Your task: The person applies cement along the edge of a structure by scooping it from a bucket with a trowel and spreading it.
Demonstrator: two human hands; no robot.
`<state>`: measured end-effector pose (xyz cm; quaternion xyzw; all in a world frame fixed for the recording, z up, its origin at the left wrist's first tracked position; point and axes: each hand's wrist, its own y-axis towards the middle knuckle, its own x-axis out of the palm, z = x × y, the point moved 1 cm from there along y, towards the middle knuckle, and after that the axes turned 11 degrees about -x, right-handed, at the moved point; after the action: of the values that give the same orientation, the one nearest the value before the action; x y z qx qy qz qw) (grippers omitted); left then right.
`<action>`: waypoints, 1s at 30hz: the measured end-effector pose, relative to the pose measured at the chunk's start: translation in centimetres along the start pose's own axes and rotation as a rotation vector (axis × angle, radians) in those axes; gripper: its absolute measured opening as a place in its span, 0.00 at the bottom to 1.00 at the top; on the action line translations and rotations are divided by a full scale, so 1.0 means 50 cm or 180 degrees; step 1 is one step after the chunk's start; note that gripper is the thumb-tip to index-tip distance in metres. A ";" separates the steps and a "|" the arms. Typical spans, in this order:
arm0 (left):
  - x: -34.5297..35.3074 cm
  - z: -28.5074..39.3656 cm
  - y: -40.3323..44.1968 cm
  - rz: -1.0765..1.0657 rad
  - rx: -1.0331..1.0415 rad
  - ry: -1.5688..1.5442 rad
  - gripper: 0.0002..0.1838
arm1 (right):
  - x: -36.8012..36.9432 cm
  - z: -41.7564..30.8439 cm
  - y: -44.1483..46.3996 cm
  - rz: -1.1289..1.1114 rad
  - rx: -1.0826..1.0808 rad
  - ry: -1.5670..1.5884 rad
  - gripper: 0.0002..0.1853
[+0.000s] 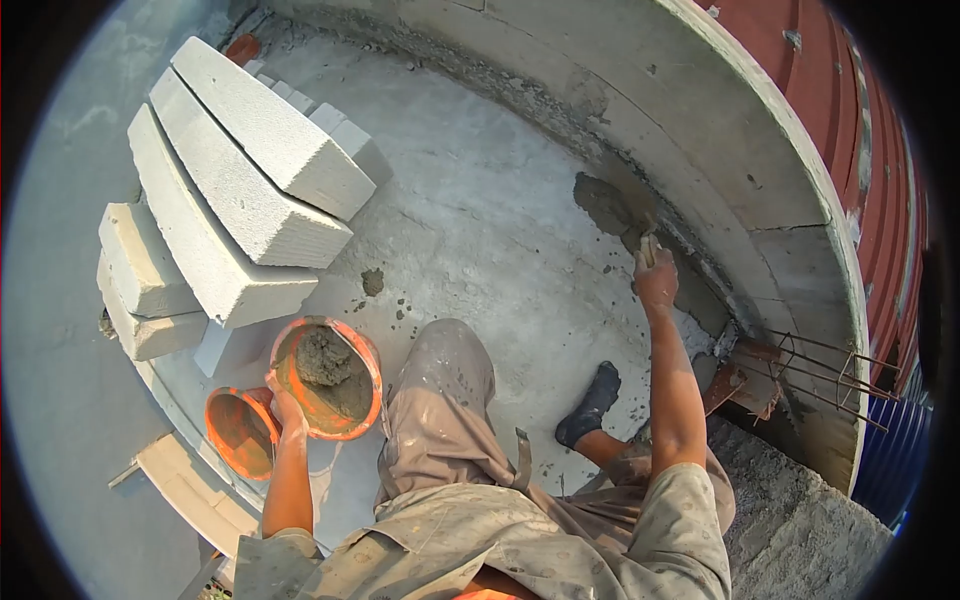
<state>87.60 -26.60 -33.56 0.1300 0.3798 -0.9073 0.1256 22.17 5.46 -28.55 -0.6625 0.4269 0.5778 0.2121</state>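
Observation:
My right hand [655, 278] is closed around a light-coloured handle, apparently a trowel's [648, 243]. The blade end is hard to make out against wet mortar [603, 203] at the foot of the block wall [715, 160]. On the other side, my left hand [287, 407] grips the rim of an orange bucket [372, 375] that holds a heap of grey mortar [325, 358]. A smaller orange bucket [238, 432], smeared inside, sits against its left side, next to my wrist.
White blocks [235, 165] are stacked at the upper left, near the floor's edge. Rusty rebar [825, 370] juts out from the wall's end at right. Red metal roofing [850, 120] lies beyond the wall. Small mortar lumps [372, 282] dot the concrete floor [470, 200].

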 end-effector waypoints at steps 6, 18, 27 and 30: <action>0.004 0.002 -0.001 -0.0009 -0.0216 -0.0024 0.41 | 0.047 -0.048 -0.019 -0.0848 0.0484 0.1224 0.19; 0.015 0.014 -0.028 -0.0127 -0.0224 0.0064 0.37 | 0.014 0.099 -0.128 -0.0863 0.2227 0.1937 0.18; 0.011 0.011 -0.014 -0.0358 -0.0182 0.0159 0.39 | 0.110 -0.128 -0.023 -0.1320 0.1768 0.2391 0.19; 0.007 0.008 -0.004 -0.0504 -0.0204 0.0149 0.40 | 0.133 -0.085 -0.009 -0.0983 0.1733 0.1589 0.21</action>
<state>87.15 -26.79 -33.30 0.1167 0.4206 -0.8984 0.0486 24.80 0.30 -33.91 -0.7585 0.4982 0.2262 0.3540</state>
